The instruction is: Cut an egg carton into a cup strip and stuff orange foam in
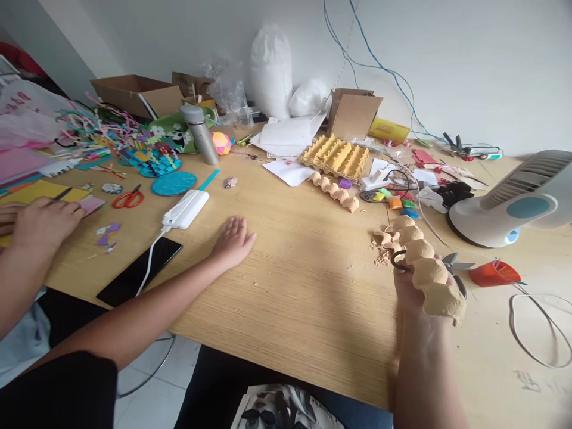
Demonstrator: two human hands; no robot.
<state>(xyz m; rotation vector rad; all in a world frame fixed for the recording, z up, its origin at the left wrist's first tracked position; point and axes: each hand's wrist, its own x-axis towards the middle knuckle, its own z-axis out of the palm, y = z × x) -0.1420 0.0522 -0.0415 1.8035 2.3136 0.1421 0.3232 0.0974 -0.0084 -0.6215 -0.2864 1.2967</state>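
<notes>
Landmark: the yellow egg tray [336, 157], at the back of the table, nearer the wall than either hand.

Right hand [407, 295]: nearer the person than the tray and to its right, palm turned up. Grips an egg-carton strip [432, 271], domes up, lying back over the wrist, together with dark-handled scissors [462, 266], blades apart. Fingers mostly hidden behind the strip; cannot tell which ones pinch it.

Left hand [232, 243]: nearer the person than the tray and to its left, laid on the table, thumb out from the fingers, holding nothing that I can see. White power bank [185, 210] near it, farther left of the tray.

Carton scraps [383, 257]: nearer than the tray, rightward, beside the strip's far end. Second strip [334, 191]: just before the tray's near edge. White fan [513, 205]: well right of the tray.

Far left of the tray: a co-worker's hand [47, 221] with a pen [62, 193], at yellow paper.
</notes>
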